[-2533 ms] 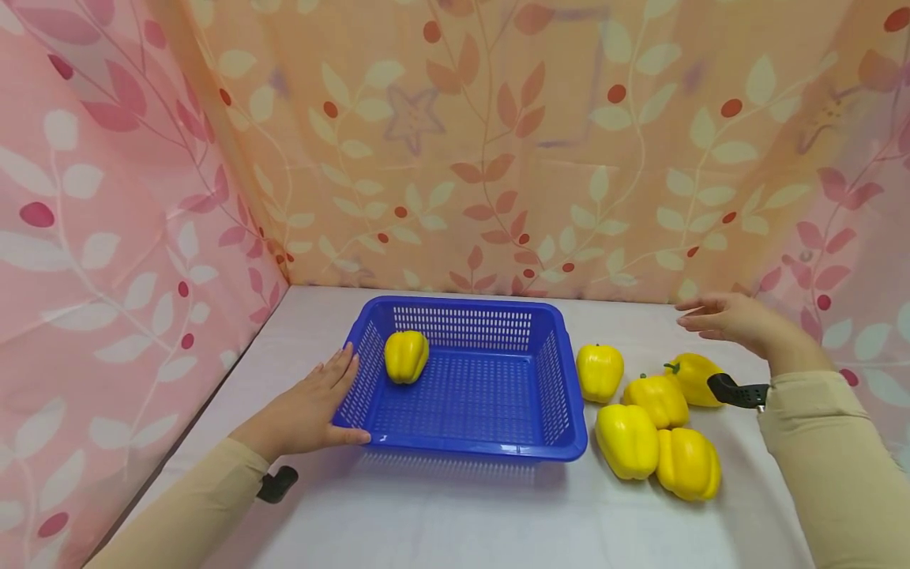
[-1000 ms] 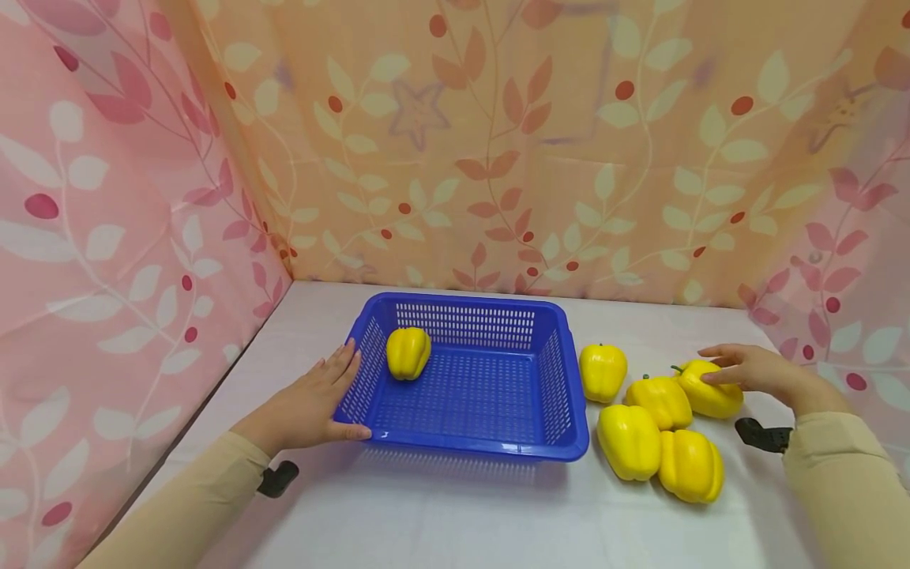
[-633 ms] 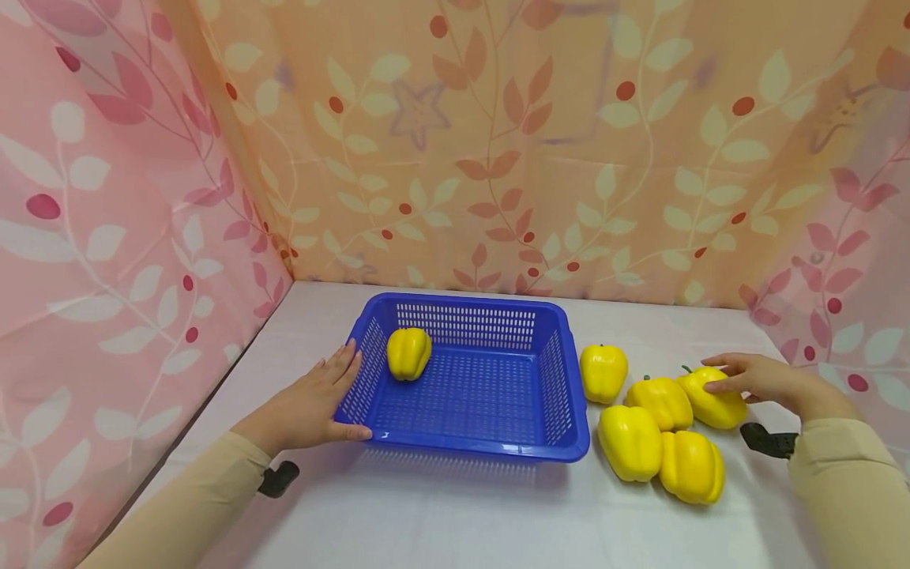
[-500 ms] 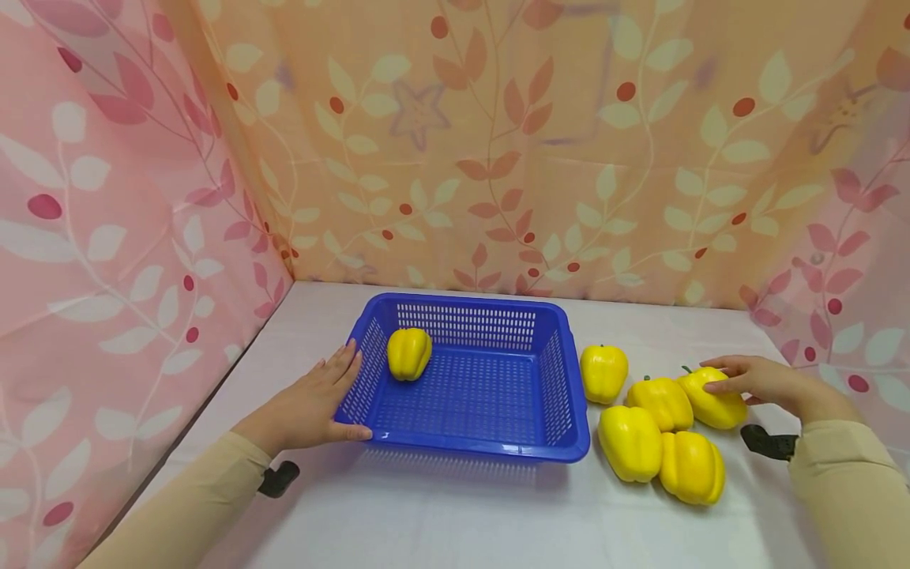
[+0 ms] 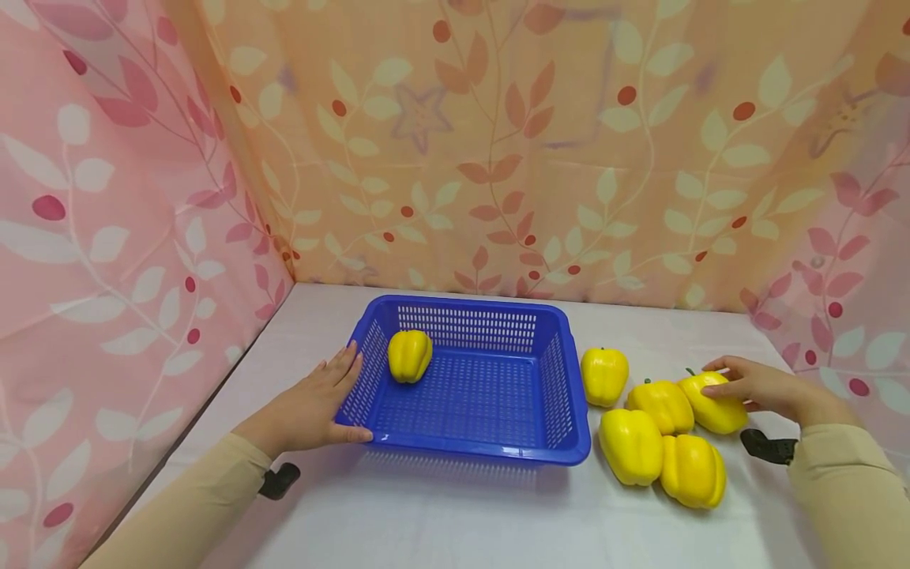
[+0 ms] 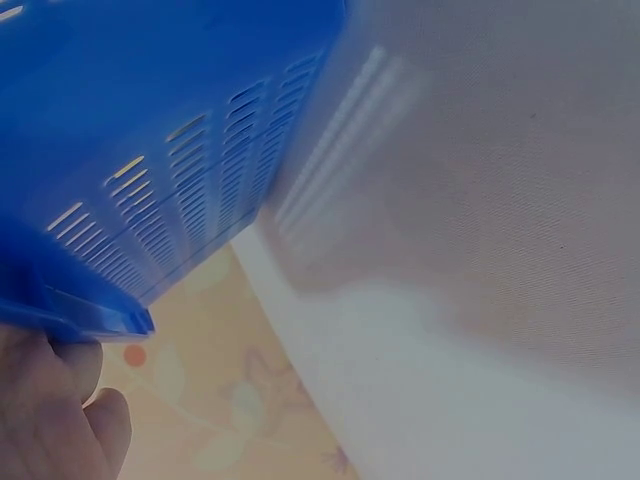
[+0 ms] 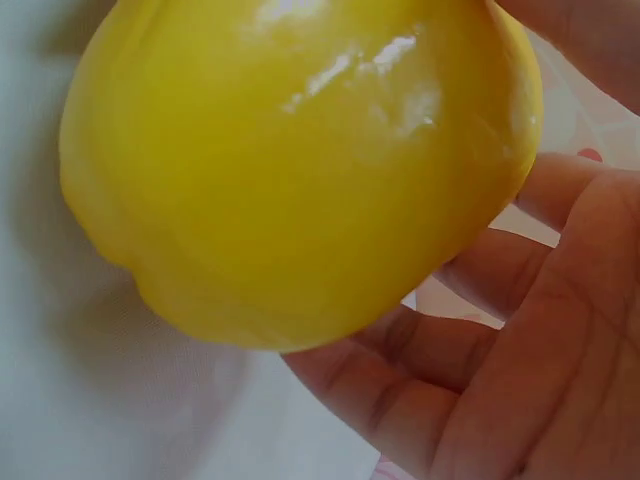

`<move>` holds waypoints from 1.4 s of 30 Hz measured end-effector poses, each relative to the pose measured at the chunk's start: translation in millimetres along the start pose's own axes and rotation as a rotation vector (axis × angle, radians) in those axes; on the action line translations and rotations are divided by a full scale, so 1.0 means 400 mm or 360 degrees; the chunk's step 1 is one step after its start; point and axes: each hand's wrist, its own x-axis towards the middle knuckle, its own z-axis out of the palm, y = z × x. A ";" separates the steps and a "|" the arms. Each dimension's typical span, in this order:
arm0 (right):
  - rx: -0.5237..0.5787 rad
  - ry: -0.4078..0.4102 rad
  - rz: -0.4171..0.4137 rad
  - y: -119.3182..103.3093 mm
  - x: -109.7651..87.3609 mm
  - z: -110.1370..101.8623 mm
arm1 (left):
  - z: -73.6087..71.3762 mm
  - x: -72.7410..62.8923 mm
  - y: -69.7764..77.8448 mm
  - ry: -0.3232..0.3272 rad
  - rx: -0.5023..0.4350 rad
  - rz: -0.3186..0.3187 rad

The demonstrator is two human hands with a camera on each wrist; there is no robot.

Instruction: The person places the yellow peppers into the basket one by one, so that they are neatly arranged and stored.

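Note:
In the head view my right hand [image 5: 771, 391] grips a yellow bell pepper [image 5: 716, 405] at the far right of a cluster. Its thumb lies over the pepper and the other fingers reach round the far side. Close up in the right wrist view, that bell pepper [image 7: 300, 180] fills much of the frame, with the fingers [image 7: 400, 350] curled about it. My left hand [image 5: 306, 407] rests with extended fingers on the left rim of a blue plastic basket [image 5: 483, 452], its thumb on the front corner. One yellow bell pepper [image 5: 410, 356] sits inside the basket, towards the left.
Several more yellow bell peppers [image 5: 631, 446] lie between the basket and my right hand, some touching each other. A white cloth covers the table [image 5: 426, 521]. Floral curtains [image 5: 498, 158] enclose the back and both sides.
My right hand has come down from above the table onto the rightmost bell pepper and taken hold of it. That pepper has shifted slightly right and nearer. The left hand stays on the basket.

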 end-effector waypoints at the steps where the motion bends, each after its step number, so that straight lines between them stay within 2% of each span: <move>1: 0.0002 -0.0011 -0.0002 0.002 0.001 0.000 | 0.001 0.001 0.000 0.0000 -0.0001 -0.0001; 19: 0.0188 -0.0118 0.0035 0.029 -0.013 -0.012 | 0.002 -0.002 0.002 -0.0002 -0.0020 -0.0013; 29: 0.0154 -0.0052 -0.0054 0.025 -0.023 -0.016 | -0.005 -0.003 0.005 -0.0001 -0.0006 0.0003; 42: 0.0149 -0.0007 -0.0057 -0.003 -0.037 -0.027 | -0.008 -0.005 0.007 0.0011 -0.0004 0.0016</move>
